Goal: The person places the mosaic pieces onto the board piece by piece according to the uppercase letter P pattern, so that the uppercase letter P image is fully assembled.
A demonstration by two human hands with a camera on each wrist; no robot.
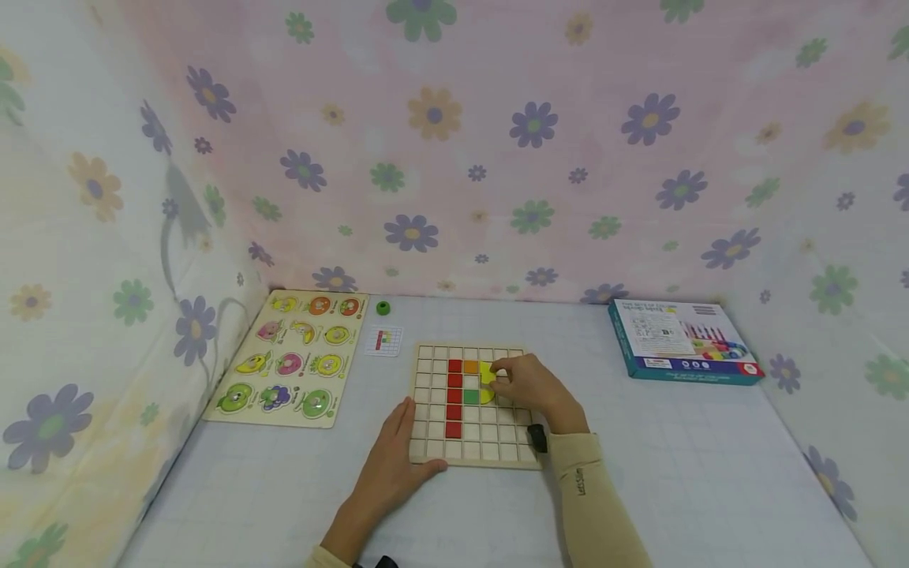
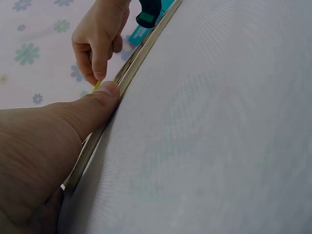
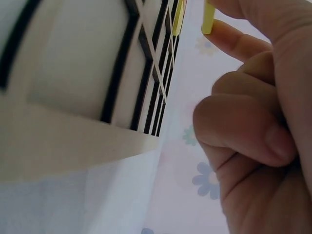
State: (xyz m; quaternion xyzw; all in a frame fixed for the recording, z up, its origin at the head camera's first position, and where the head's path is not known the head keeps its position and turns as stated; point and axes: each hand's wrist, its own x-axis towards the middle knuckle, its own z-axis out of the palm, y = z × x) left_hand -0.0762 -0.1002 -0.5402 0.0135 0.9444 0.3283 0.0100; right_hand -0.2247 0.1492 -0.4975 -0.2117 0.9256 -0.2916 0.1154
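A wooden grid board point(image 1: 490, 464) lies in front of me in the head view. It holds a column of several red squares point(image 1: 454, 396), an orange square point(image 1: 471, 367), a green square point(image 1: 471, 397) and yellow point(image 1: 486, 397) pieces. My right hand point(image 1: 529, 384) is over the board's right half. Its thumb and index finger pinch a small yellow piece point(image 3: 208, 19), held off the grid in the right wrist view; the other fingers are curled. My left hand point(image 1: 390, 461) touches the board's near left corner, thumb along the front edge, fingers along the left side.
A fruit puzzle board point(image 1: 284, 386) lies at the left. Beside it are a small printed pattern card point(image 1: 384, 341) and a green bead-like piece point(image 1: 383, 308). A teal toy box point(image 1: 685, 343) lies at the back right. Flowered cloth point(image 1: 469, 158) walls surround the table.
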